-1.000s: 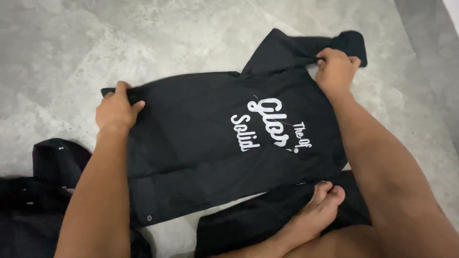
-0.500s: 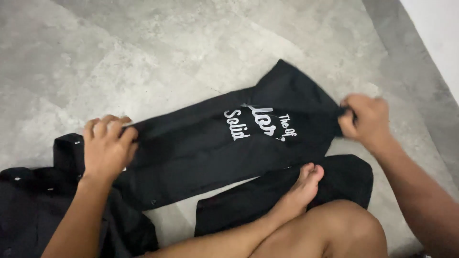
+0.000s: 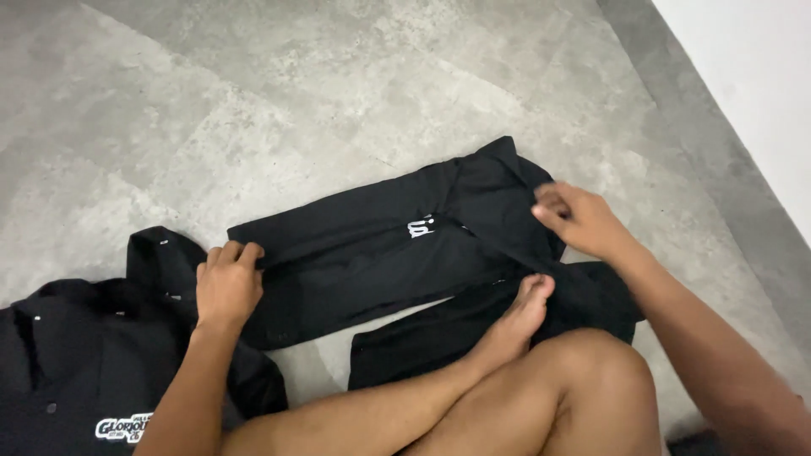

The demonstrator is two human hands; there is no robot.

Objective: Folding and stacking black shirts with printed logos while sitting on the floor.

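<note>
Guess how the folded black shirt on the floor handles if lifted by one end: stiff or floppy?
Likely floppy: the black shirt lies flat in soft folds under the left hand and right hand. Probably light, thin cloth. It would likely unfold and drape rather than hold shape.

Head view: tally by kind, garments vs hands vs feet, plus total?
Black garments: 3, the folded shirt under both hands, a garment beneath the foot, a shirt pile at lower left.
Hands: 2, left hand, right hand.
Bare feet: 1, foot.
Total: 6
</note>
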